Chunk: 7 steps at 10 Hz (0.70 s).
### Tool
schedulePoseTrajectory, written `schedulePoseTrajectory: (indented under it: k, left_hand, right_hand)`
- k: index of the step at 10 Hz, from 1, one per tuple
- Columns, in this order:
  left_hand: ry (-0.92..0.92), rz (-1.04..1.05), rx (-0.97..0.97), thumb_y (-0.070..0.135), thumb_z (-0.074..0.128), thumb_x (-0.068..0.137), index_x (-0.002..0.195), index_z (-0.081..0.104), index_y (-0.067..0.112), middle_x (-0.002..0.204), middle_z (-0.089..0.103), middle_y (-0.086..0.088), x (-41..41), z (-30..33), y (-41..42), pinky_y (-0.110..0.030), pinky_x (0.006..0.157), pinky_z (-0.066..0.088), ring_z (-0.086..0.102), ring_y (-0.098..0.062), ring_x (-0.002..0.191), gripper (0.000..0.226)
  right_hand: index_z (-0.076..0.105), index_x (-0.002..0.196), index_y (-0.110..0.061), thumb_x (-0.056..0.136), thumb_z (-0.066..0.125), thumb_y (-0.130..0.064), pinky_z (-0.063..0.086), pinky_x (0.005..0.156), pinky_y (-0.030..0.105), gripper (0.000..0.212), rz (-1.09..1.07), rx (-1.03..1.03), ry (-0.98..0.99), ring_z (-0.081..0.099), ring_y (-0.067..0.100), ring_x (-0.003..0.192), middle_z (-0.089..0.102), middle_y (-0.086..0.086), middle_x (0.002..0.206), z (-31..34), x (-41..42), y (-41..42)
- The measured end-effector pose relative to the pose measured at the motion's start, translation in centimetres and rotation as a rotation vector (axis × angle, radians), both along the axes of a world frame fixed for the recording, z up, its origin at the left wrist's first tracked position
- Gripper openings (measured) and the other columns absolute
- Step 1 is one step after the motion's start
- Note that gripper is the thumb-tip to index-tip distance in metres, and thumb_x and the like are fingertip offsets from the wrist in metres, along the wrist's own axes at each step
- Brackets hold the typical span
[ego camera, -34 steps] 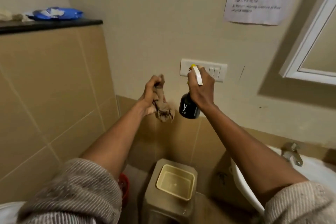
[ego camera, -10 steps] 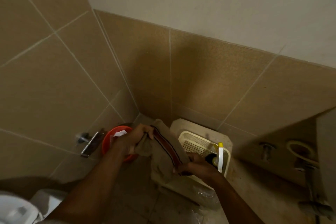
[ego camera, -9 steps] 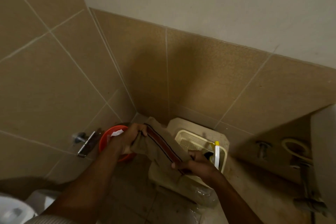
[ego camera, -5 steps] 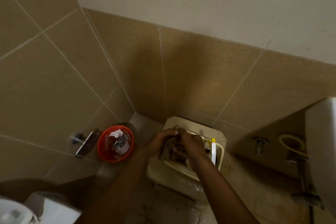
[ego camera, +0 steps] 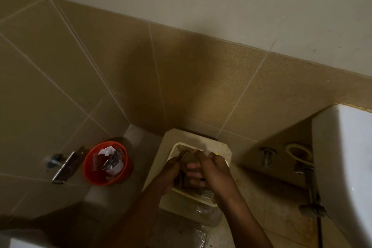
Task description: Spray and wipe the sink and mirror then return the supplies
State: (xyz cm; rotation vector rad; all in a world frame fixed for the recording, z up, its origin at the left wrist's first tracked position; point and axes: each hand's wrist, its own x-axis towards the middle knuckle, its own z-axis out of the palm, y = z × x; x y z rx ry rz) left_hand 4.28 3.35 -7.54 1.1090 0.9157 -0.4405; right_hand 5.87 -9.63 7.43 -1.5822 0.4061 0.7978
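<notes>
At nine o'clock: red bin (ego camera: 106, 164) on floor, holding scraps | six o'clock: left hand (ego camera: 171, 173) and right hand (ego camera: 216, 169) together, both clamped on brown cloth (ego camera: 188, 179), pressing it down into cream basket (ego camera: 205, 194) atop stool (ego camera: 221, 148), likely stowing supplies | three o'clock: sink (ego camera: 342, 159), well apart.

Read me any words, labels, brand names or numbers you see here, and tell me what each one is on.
None can be read.
Red bin: the scraps and wrappers inside show no legible print.
Cream basket: no label visible; both hands cover most of it.
Sink: plain white, no marking visible.
</notes>
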Motion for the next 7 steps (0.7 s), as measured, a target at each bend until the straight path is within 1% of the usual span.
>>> schedulePoseTrajectory:
  k: [1, 2, 3, 4, 5, 6, 7]
  left_hand:
    - [0.006, -0.040, 0.080, 0.046, 0.055, 0.095, 0.132, 0.059, 0.011, 0.110, 0.073, -0.012, -0.5, -2.0, -0.4, -0.033, 0.063, 0.058, 0.072, -0.026, 0.088, 0.051]
    - [-0.019, -0.223, 0.344, 0.059, 0.059, 0.085, 0.144, 0.048, 0.020, 0.136, 0.061, -0.010, -0.2, -2.3, -0.4, -0.038, 0.089, 0.055, 0.064, -0.032, 0.114, 0.072]
    - [-0.095, -0.353, 0.736, 0.046, 0.050, 0.094, 0.141, 0.050, 0.021, 0.133, 0.060, -0.010, 0.4, 0.5, -0.1, -0.044, 0.100, 0.049, 0.058, -0.034, 0.121, 0.053]
    - [-0.142, -0.407, 0.919, 0.036, 0.058, 0.093, 0.124, 0.061, 0.014, 0.117, 0.067, -0.009, 0.7, 2.8, 0.5, -0.038, 0.088, 0.053, 0.064, -0.030, 0.110, 0.037]
    - [-0.174, -0.218, 0.754, 0.019, 0.062, 0.094, 0.091, 0.065, 0.017, 0.094, 0.069, -0.006, 1.3, 8.4, 1.9, -0.031, 0.073, 0.055, 0.067, -0.026, 0.092, 0.004]
    - [-0.290, -0.095, 0.705, 0.014, 0.057, 0.098, 0.078, 0.063, 0.024, 0.079, 0.069, -0.004, 2.1, 13.2, 2.9, -0.043, 0.077, 0.057, 0.066, -0.021, 0.074, 0.022]
    - [-0.407, -0.071, 0.920, 0.022, 0.047, 0.102, 0.111, 0.067, 0.012, 0.107, 0.066, -0.005, 1.9, 21.3, 3.8, -0.034, 0.096, 0.045, 0.063, -0.020, 0.098, 0.024]
  right_hand:
    - [0.067, 0.098, -0.018, 0.104, 0.058, -0.026, 0.063, 0.084, 0.046, 0.013, 0.032, -0.087, -0.072, 0.079, 0.031, 0.089, 0.080, 0.013, 0.093, -0.6, -0.4, -0.3]
    - [0.072, 0.098, -0.019, 0.103, 0.057, -0.024, 0.062, 0.086, 0.042, 0.016, 0.088, -0.199, -0.233, 0.077, 0.024, 0.092, 0.080, 0.006, 0.095, -1.5, 0.4, -0.1]
    - [0.074, 0.112, -0.015, 0.103, 0.054, -0.022, 0.052, 0.076, 0.016, 0.023, 0.182, -0.344, -0.480, 0.069, 0.012, 0.097, 0.077, -0.001, 0.107, -1.6, 2.6, 0.9]
    - [0.075, 0.110, -0.014, 0.103, 0.054, -0.021, 0.057, 0.079, 0.024, 0.023, 0.221, -0.379, -0.554, 0.071, 0.016, 0.097, 0.078, 0.002, 0.106, -1.5, 3.3, 1.2]
    - [0.077, 0.097, -0.011, 0.104, 0.054, -0.023, 0.060, 0.085, 0.042, 0.027, 0.224, -0.375, -0.569, 0.073, 0.020, 0.089, 0.080, 0.006, 0.094, -0.3, 3.4, 0.7]
    - [0.078, 0.093, -0.013, 0.103, 0.056, -0.024, 0.061, 0.085, 0.047, 0.027, 0.184, -0.315, -0.622, 0.075, 0.019, 0.086, 0.081, 0.004, 0.089, 1.8, 2.8, 0.4]
    - [0.076, 0.106, -0.016, 0.103, 0.056, -0.029, 0.058, 0.093, 0.043, 0.023, 0.148, -0.291, -0.704, 0.075, 0.020, 0.099, 0.080, 0.003, 0.103, 7.3, 1.2, 0.2]
